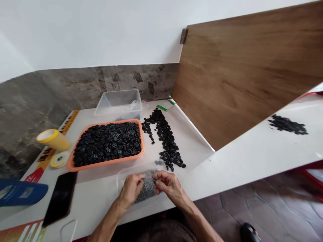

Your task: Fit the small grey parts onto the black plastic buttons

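Left hand: your left hand [131, 189] rests curled on the near edge of the clear tub [141, 183], fingers bent over the small grey pieces [147, 188] inside; whether it grips any, you cannot tell.
Right hand: your right hand [168, 184] is pinched almost closed at the fingertips over the same tub, apparently on one small dark piece, too tiny to be sure.
Where the work sits: tub at the front edge of the white worktop [239, 158], right before you, both hands touching it.
Handling: pieces look light, stiff, smooth and easily dropped; best taken singly, thumb and forefinger at the rim. The tub looks thin and light, likely to slide if nudged.
Close by: orange tray [106, 163] heaped with black rings just behind the tub; loose black rings [165, 136] strewn to its right, the nearest just beside your right hand.
Further off: empty clear box [118, 102] behind the tray; yellow tape roll [52, 138] and black phone [60, 196] to the left; wooden board [247, 70] walling off the right; another black pile [287, 124] beyond it.
In the way: loose rings nearest the tub could be swept off.
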`<state>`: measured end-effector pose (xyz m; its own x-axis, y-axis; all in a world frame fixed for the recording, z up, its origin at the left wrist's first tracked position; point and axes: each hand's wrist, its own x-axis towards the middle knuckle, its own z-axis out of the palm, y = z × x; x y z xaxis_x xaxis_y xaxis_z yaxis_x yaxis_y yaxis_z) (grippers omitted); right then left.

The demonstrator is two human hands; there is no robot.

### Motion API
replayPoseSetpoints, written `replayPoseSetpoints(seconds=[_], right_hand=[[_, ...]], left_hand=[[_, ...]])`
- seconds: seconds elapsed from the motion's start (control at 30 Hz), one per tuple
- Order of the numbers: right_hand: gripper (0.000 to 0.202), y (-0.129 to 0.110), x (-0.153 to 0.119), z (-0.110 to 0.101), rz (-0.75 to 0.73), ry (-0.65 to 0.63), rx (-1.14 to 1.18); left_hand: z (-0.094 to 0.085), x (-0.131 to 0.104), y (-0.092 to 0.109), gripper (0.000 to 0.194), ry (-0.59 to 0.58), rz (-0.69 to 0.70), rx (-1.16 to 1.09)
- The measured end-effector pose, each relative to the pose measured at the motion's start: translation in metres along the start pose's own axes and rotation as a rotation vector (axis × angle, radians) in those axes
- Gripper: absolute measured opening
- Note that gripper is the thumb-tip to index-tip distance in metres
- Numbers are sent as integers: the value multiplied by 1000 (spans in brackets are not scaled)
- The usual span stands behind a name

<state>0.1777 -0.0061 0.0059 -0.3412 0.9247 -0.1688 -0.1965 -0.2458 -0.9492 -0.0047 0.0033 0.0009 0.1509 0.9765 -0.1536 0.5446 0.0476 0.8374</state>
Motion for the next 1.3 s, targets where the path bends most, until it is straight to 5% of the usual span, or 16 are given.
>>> replayPoseSetpoints(seconds=[0.13,0.47,0.87,1.3], right_hand=[[37,1,-2,4,26,-23,130],[30,-16,-9,31,-42,-55,315],[30,-18,-15,45,-44,25,269],[22,-9,-22,52,-176,107,-114]], left_hand=[[-5,-7,2,31,-4,-136,-391],[-1,-33,32,27,237,-314,-1040],[4,-46,42,36,486,-314,-1139],[18,-56,31,35,507,-308,-1069]])
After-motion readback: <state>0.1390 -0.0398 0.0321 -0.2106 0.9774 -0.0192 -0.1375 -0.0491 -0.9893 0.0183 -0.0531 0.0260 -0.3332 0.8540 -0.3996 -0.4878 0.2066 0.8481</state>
